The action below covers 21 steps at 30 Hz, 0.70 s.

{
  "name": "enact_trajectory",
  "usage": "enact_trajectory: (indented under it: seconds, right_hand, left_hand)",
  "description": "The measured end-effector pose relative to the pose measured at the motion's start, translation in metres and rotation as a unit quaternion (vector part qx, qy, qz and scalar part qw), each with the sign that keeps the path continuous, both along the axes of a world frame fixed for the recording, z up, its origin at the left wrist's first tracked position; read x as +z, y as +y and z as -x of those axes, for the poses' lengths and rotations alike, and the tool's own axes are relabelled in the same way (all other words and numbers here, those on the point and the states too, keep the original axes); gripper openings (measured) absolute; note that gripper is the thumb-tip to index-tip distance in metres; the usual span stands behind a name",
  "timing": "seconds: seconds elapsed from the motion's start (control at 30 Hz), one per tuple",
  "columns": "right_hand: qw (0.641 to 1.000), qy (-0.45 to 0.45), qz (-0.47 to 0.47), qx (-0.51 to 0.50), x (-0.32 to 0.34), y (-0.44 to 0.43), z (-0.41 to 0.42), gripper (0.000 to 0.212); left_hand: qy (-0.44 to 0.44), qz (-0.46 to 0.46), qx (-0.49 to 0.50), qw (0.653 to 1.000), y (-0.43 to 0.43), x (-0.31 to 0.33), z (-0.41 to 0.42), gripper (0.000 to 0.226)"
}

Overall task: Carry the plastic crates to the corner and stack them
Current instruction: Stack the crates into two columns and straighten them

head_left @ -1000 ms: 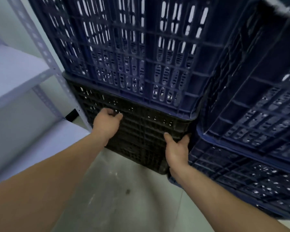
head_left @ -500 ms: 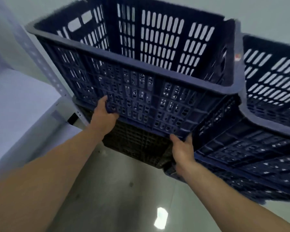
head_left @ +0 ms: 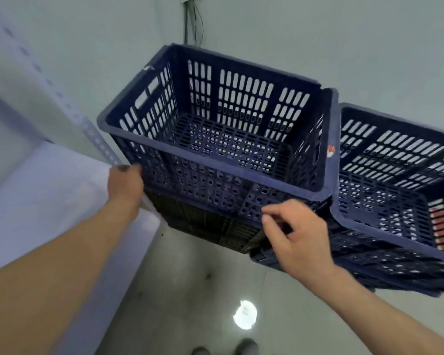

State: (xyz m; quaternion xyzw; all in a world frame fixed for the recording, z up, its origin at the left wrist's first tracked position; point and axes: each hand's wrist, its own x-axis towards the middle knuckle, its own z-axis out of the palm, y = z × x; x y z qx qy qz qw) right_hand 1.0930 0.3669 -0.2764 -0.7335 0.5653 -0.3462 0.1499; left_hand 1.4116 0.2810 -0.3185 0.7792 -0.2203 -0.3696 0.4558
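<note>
Rim of blue crate (head_left: 217, 156) touches neighbouring crate (head_left: 385, 221); shelf post (head_left: 98, 139) just beside.

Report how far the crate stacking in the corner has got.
Done: a blue crate sits on a black crate in the corner, beside the shelf, with a neighbouring blue stack on its right. In hand: the left hand touches the top crate's near left corner; the right hand hovers off its front wall, holding nothing. Left: letting go; whether more crates wait elsewhere is not in view.
</note>
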Motion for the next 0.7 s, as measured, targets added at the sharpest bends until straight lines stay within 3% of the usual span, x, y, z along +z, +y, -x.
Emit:
enact_trajectory:
  seconds: [0.03,0.1,0.17,0.23,0.3,0.53,0.7]
  right_hand:
    - [0.999,0.02,0.042,0.009,0.009,-0.01,0.006,0.025]
    - [0.996,0.074,0.048,-0.019,0.023,-0.04,0.02,0.038]
    - [0.979,0.175,-0.062,-0.082,0.026,-0.072,0.035,0.062]
    - [0.943,0.233,-0.201,-0.129,0.021,-0.094,0.049,0.083]
    - [0.931,0.218,-0.263,-0.129,0.013,-0.106,0.055,0.088]
    - [0.95,0.065,-0.264,-0.151,0.008,-0.105,0.061,0.091]
    - [0.95,0.047,-0.267,-0.157,0.016,-0.101,0.059,0.084]
  left_hand:
    - [0.018,0.02,0.045,0.999,-0.005,0.014,-0.007,0.02]
    - [0.032,0.039,0.076,0.996,-0.02,0.038,-0.021,0.048]
    - [-0.004,0.026,0.057,0.998,-0.033,0.055,-0.032,0.076]
    - [-0.029,0.027,0.015,0.999,-0.044,0.063,-0.036,0.066]
    - [-0.045,0.026,-0.006,0.999,-0.053,0.062,-0.041,0.051]
    - [0.0,0.033,-0.064,0.997,-0.075,0.051,-0.053,0.037]
    - [-0.113,0.036,-0.06,0.991,-0.063,0.039,-0.056,0.041]
